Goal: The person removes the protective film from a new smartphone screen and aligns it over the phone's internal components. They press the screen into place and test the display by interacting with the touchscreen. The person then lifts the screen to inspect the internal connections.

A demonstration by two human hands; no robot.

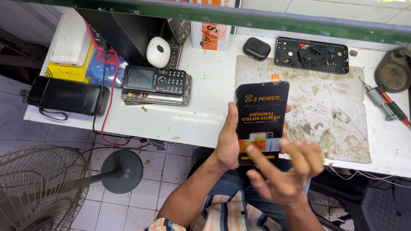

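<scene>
My left hand [227, 141] grips a black phone screen panel [262, 115] with an orange printed film on its face, held upright over the front edge of the white workbench [205, 115]. My right hand [287, 171] hovers just below and in front of the panel, fingers spread and blurred, its fingertips at the panel's lower edge. It holds nothing that I can see.
A stained work mat [329, 107] lies right of the panel. An opened phone back frame [311, 54], a black earbud case [256, 48], a screwdriver [385, 105], a stack of keypad phones [156, 83], a white earbud case [158, 51], power banks [64, 95] and a floor fan [40, 188] are around.
</scene>
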